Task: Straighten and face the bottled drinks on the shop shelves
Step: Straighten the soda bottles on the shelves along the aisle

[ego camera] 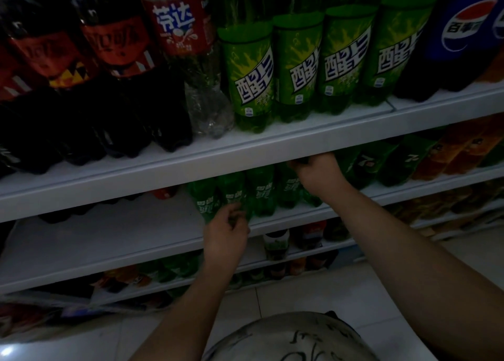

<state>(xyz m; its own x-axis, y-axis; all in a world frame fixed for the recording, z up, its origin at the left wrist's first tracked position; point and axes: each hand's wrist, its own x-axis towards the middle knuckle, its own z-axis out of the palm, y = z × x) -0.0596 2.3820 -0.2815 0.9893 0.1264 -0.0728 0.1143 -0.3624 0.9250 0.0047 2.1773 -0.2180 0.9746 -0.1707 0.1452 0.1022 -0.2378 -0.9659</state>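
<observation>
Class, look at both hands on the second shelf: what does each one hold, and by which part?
Left hand grips a small green bottle low on its body. Right hand closes on another green bottle's top; the shelf edge hides the exact spot.

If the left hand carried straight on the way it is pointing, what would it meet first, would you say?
The left hand points up and back into the second shelf, and its fingers look already at the front small green bottle. That bottle comes first, though the dim light leaves depth uncertain.
</observation>
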